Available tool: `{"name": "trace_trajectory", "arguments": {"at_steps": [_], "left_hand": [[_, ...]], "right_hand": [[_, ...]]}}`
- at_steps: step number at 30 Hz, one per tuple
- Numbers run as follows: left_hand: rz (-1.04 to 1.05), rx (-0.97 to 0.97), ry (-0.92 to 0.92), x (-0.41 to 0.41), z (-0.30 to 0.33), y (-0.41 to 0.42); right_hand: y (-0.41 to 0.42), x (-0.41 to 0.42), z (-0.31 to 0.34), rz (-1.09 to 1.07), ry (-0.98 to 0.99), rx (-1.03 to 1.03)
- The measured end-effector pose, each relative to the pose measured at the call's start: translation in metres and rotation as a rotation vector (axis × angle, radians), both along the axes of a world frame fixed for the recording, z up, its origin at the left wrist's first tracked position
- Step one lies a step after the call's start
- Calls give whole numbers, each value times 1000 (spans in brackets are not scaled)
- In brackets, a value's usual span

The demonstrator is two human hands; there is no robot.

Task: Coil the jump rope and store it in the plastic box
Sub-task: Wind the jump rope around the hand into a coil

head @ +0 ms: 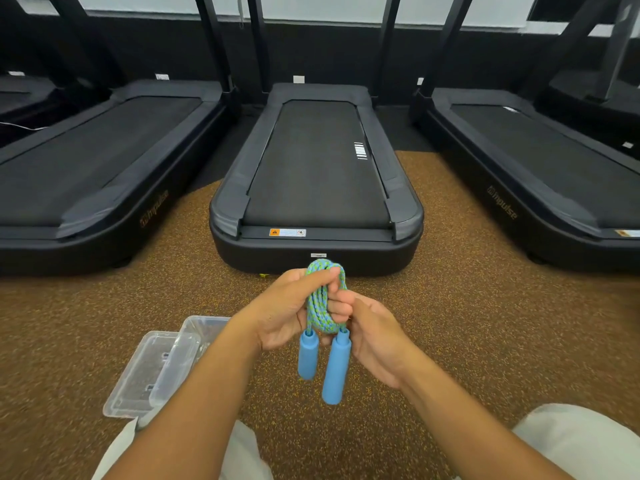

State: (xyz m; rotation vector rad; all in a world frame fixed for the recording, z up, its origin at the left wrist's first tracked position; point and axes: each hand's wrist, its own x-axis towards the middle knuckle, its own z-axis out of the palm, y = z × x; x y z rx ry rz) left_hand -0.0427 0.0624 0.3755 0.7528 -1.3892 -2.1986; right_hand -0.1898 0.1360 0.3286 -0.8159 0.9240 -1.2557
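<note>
The jump rope [320, 306] is a blue and green braided cord, gathered into a tight bundle of loops in front of me. My left hand [284, 310] grips the bundle from the left, thumb over its top. My right hand [367, 332] holds it from the right, fingers curled into the loops. Its two blue foam handles [336, 368] hang straight down below my hands. The clear plastic box [204, 327] sits on the floor to the lower left, partly hidden behind my left forearm. Its clear lid [152, 375] lies beside it, nearer to me.
Brown speckled rubber floor [467, 323] spreads all around. A black treadmill [317, 181] stands straight ahead, its rear end just beyond my hands. Two more treadmills flank it left [86, 168] and right [540, 168]. My knees in light trousers [571, 441] fill the bottom edge.
</note>
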Motion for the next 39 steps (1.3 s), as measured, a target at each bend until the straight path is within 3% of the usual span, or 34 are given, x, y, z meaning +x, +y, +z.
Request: {"name": "trace_trajectory", "arguments": {"at_steps": [10, 18, 26, 28, 31, 35, 39], "left_hand": [[214, -224, -139, -3, 11, 10], [478, -653, -495, -10, 10, 19], [563, -921, -625, -15, 25, 32], [562, -1004, -674, -9, 25, 29], [455, -740, -477, 2, 20, 20], [421, -646, -404, -4, 12, 22], [413, -328, -175, -11, 3, 25]], "right_hand": [[-2, 9, 6, -109, 333, -136], [-7, 17, 1, -197, 602, -187], [-7, 19, 17, -288, 591, -255], [-6, 12, 21, -321, 668, -282], [-1, 8, 22, -267, 761, -245], [1, 12, 20, -259, 693, -193], [1, 14, 19, -274, 650, -162]]}}
